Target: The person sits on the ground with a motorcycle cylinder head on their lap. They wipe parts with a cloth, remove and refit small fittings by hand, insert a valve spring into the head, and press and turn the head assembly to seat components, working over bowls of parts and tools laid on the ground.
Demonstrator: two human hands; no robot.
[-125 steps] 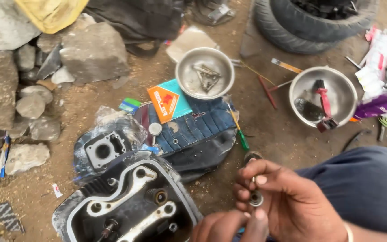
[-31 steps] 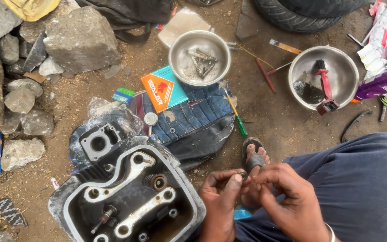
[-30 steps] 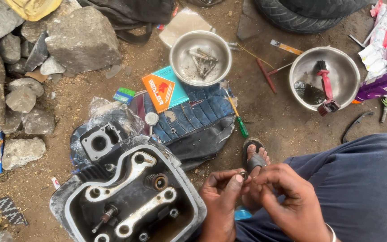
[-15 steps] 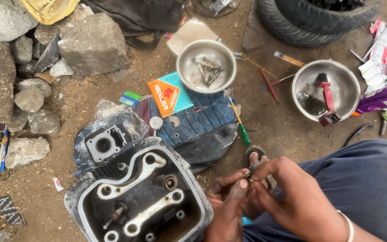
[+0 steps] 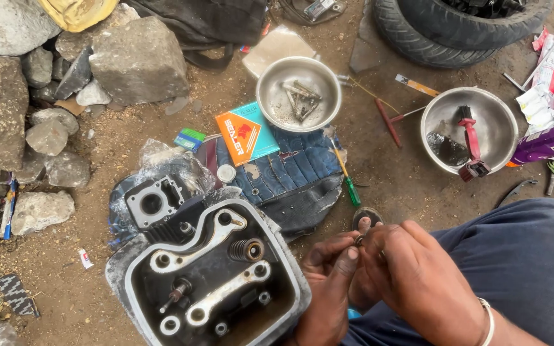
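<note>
Both hands have shifted rightward since earlier; left hand (image 5: 328, 282) and right hand (image 5: 411, 275) pinch together around a small metal part (image 5: 358, 241), just right of the open cylinder head (image 5: 209, 275) on the dirt.

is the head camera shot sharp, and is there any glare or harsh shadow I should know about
Head view: mostly sharp, in soft even daylight with no harsh shadows; mild sheen on the two steel bowls; the left hand and right hand are slightly soft, and the small part pinched between them is too small to identify.
</note>
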